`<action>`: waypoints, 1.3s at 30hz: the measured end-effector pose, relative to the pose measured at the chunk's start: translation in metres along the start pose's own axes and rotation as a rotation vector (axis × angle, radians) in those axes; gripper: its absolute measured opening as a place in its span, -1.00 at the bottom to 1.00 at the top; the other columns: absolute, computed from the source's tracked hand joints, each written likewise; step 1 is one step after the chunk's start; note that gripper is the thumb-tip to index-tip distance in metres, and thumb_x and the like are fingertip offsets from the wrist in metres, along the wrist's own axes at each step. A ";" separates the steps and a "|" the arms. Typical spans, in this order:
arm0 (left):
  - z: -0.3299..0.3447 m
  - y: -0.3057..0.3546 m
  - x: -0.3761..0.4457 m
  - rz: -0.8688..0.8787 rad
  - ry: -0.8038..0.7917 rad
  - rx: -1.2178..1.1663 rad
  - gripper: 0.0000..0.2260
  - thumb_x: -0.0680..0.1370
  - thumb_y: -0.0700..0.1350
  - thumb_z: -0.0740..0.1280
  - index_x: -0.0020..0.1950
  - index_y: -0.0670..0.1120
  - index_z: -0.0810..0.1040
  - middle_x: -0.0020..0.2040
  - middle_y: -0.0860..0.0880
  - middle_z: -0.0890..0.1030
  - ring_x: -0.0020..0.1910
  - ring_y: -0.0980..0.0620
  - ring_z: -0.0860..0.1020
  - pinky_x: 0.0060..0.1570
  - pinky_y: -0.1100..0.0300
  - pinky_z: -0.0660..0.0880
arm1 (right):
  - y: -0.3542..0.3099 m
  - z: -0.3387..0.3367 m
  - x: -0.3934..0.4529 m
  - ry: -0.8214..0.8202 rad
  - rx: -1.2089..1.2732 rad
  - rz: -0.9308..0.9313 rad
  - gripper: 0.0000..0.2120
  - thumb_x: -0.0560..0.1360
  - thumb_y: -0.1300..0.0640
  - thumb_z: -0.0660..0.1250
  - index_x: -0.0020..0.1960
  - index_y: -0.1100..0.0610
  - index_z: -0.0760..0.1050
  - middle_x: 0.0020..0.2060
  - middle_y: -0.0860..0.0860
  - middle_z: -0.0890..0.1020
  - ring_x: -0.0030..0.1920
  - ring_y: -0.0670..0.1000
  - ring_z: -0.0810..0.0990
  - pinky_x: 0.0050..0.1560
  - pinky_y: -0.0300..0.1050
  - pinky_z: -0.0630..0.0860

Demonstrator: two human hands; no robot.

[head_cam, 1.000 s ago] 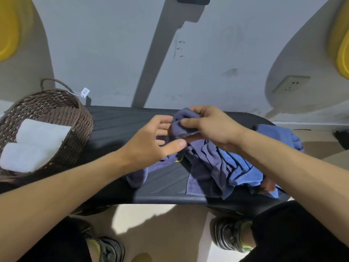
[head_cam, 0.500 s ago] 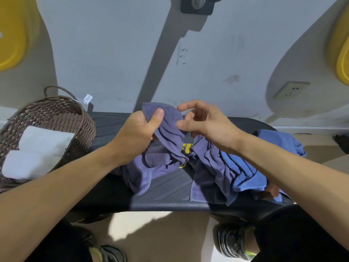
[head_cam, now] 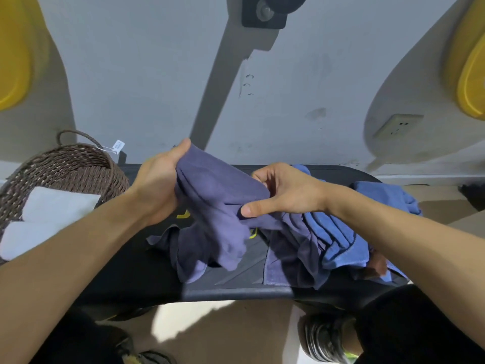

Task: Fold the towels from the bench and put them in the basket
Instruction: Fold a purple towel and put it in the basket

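Note:
A purple towel [head_cam: 217, 206] hangs lifted above the black bench [head_cam: 236, 287], its lower folds draping onto the seat. My left hand [head_cam: 157, 185] grips its upper left edge, thumb on top. My right hand [head_cam: 283, 193] pinches the towel's right side between thumb and fingers. A second purple towel [head_cam: 291, 261] and a blue towel [head_cam: 338, 240] lie crumpled on the bench under my right forearm. A brown wicker basket [head_cam: 78, 166] stands at the bench's left end with two folded white towels [head_cam: 52, 208] inside.
A grey wall rises right behind the bench, with a socket [head_cam: 399, 124] at the right. Yellow shapes [head_cam: 472, 82] hang at both upper corners. My knees and shoes [head_cam: 322, 340] are below the bench's front edge, on a tan floor.
Both hands have raised the purple towel off the pile and moved apart, stretching it between them. The left hand went up and left; the right now pinches the towel's right side.

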State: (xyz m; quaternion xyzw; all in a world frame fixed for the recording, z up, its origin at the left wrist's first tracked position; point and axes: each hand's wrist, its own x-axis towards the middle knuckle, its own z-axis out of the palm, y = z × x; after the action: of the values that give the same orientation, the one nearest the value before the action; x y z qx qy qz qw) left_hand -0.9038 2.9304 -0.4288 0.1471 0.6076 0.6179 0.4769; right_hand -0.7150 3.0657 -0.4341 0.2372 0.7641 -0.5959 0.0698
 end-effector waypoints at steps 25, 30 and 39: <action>-0.074 -0.116 0.039 -0.092 -0.201 1.437 -0.39 0.40 0.24 0.47 0.11 -0.10 0.22 0.13 -0.08 0.56 -0.04 0.01 0.50 -0.11 0.13 0.41 | 0.086 0.080 0.042 0.087 -0.447 0.241 -0.50 0.36 0.09 0.53 0.20 0.16 0.38 0.04 0.07 0.57 -0.02 0.10 0.54 -0.11 -0.10 0.48; -0.055 -0.133 0.031 -0.104 -0.293 1.370 -0.28 0.47 0.19 0.43 0.39 -0.22 0.19 0.21 -0.11 0.55 0.10 -0.04 0.54 -0.02 0.16 0.42 | 0.081 0.090 0.053 -0.021 -0.409 0.352 -0.51 0.37 0.08 0.52 0.17 0.18 0.37 0.00 0.10 0.57 -0.02 0.13 0.54 -0.16 -0.10 0.44; -0.056 -0.107 0.064 -0.013 -0.056 1.077 -0.90 0.54 -0.10 0.39 0.01 -0.09 0.55 -0.04 -0.04 0.65 -0.01 0.01 0.59 0.02 0.14 0.47 | 0.061 0.047 0.068 -0.127 -0.288 0.512 -0.84 0.39 0.15 0.52 -0.12 0.17 0.59 -0.22 0.03 0.58 -0.19 0.08 0.54 -0.26 -0.17 0.49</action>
State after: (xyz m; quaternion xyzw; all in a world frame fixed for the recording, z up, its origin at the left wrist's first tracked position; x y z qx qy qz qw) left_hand -0.9344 2.9251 -0.5616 0.3835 0.8264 0.2115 0.3538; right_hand -0.7558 3.0509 -0.5274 0.3723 0.7500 -0.4580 0.2984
